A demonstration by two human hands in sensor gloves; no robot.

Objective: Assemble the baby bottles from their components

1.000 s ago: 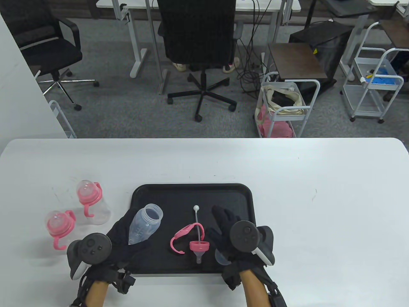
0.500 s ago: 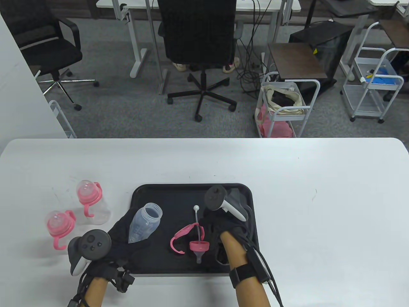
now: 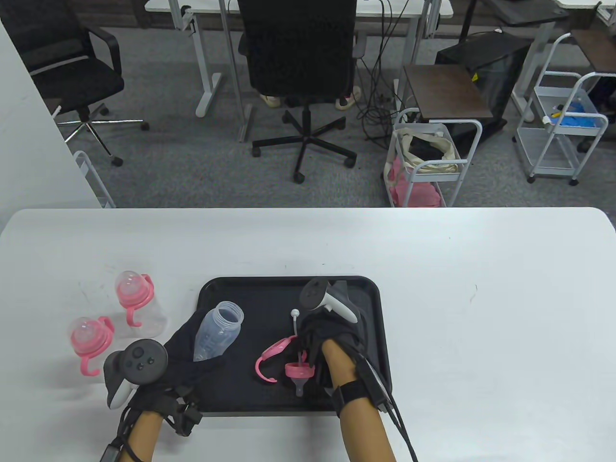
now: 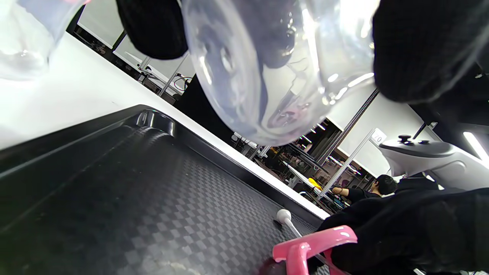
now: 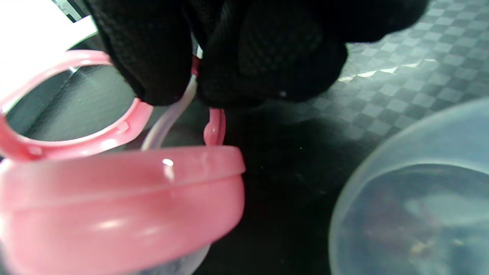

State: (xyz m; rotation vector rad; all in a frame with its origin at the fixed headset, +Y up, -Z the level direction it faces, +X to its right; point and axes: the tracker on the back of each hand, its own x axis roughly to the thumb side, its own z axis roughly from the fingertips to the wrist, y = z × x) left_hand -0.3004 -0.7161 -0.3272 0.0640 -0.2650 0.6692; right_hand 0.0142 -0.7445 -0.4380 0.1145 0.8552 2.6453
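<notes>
Table view, nearest the bottom edge: the left hand cradles a clear bottle from beneath, its open mouth tilted up and away, over the left part of the black tray. The right hand reaches down onto the tray's middle, its grip pressed together — in the right wrist view the fingertips pinch the thin white straw just above the pink screw ring with its nipple. A pink handle piece lies just left of that ring, touching the hand. A clear dome cap sits beside the ring. Farther left on the white tabletop, off the tray, stand two finished bottles with pink handles.
</notes>
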